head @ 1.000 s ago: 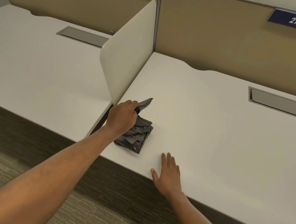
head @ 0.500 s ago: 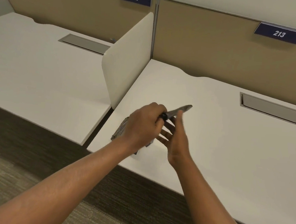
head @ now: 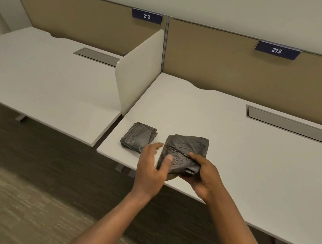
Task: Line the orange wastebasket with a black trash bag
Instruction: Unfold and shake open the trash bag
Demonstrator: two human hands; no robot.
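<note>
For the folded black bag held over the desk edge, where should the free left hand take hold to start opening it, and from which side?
Judging by its pose, the folded bag is pinched at its near right corner by the right hand. The left hand, open beside it, would best pinch the free left edge, coming from the left, so the folds can pull apart between the hands.

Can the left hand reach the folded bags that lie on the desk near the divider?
Probably yes. The left hand is open and hovers right beside the folded bags, with nothing between them. The right hand alone holds the other bag.
</note>
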